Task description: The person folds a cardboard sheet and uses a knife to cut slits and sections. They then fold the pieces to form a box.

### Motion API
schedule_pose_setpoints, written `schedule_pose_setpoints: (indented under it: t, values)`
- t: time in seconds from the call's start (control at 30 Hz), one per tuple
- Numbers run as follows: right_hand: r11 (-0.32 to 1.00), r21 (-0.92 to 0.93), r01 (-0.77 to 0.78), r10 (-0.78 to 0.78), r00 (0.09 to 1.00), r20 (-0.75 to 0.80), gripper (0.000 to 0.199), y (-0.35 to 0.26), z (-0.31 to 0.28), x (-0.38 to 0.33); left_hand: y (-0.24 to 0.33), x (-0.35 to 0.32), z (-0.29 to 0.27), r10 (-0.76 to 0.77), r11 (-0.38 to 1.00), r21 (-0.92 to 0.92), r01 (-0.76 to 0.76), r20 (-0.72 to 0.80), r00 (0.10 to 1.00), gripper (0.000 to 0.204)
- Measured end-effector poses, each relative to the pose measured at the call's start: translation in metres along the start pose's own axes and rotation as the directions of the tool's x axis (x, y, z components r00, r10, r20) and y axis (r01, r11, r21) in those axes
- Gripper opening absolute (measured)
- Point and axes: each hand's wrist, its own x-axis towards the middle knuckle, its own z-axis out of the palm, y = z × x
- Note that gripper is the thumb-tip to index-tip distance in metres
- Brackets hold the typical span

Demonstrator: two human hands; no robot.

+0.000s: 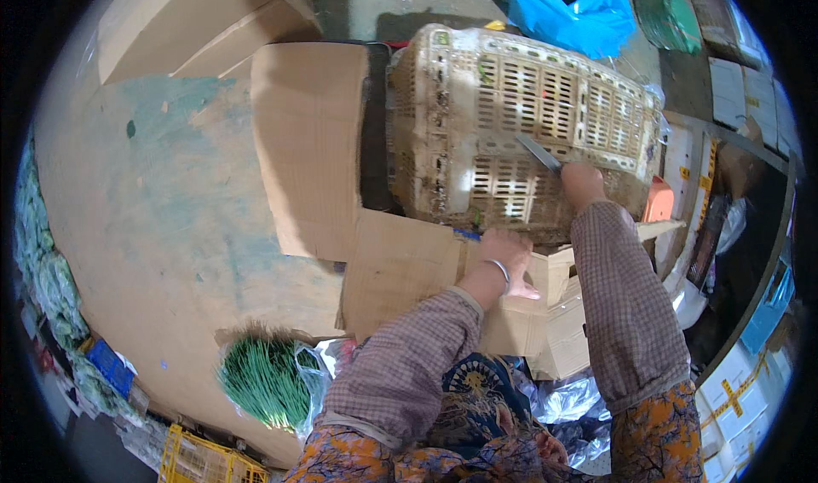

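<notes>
head view, right hand: the right hand (pixel 583 182) is raised against the side of the crate; its fingers are closed round the handle of a flat grey metal blade (pixel 537 152), which points up and to the left from the fist
head view, blade axis: the long axis runs slantwise across the crate's slotted wall; the tip lies touching or just over the slots, which of the two I cannot tell
head view, left hand: the left hand (pixel 509 257), a metal bangle at the wrist, rests below the crate on the edge of a brown cardboard box flap (pixel 400 266); fingers loosely curled on the cardboard, gripping nothing that shows
head view, nearer hand: the right hand is on the crate; the left lies just beneath it
head view, crate: a dirty cream plastic slotted crate (pixel 511 116) lies tipped on its side, long axis left to right; its contents cannot be made out through the slots
head view, worktop: a worn brown board worktop (pixel 162 193) carries flattened cardboard
head view, other containers: a clear plastic bag holds a bundle of thin green stalks (pixel 268 379), lower left; a yellow plastic crate (pixel 204 462) stands below it; a blue plastic bag (pixel 575 14) lies beyond the crate
</notes>
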Motion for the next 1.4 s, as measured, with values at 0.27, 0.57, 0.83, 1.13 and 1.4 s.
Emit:
schedule_pose_setpoints:
  t: [0.27,0.57,0.83,1.13,1.4]
  values:
    - [0.434,0.827,0.357,-0.019,0.922,-0.387,0.030,-0.007,-0.049,-0.090,-0.008,0.037,0.010,0.041,0.999,-0.002,-0.043,0.360,0.932,0.057]
    - [0.342,0.907,0.245,-0.194,0.963,-0.186,0.043,0.023,0.017,-0.257,0.039,-0.012,0.015,0.004,0.969,0.232,-0.084,0.328,0.945,0.023]
    - [0.443,0.725,0.528,-0.085,0.829,-0.552,0.026,0.042,-0.048,-0.340,0.092,-0.084,-0.063,0.243,0.930,0.311,-0.195,-0.123,0.962,0.018]
    - [0.228,0.662,0.714,-0.083,0.691,-0.718,0.040,0.041,-0.092,-0.380,0.035,-0.108,-0.129,-0.057,0.995,0.069,0.071,-0.190,0.980,0.040]
    - [0.464,0.647,0.605,0.029,0.720,-0.694,0.032,0.060,-0.032,-0.312,0.060,-0.096,-0.151,-0.209,0.963,0.096,0.251,-0.321,0.924,0.044]
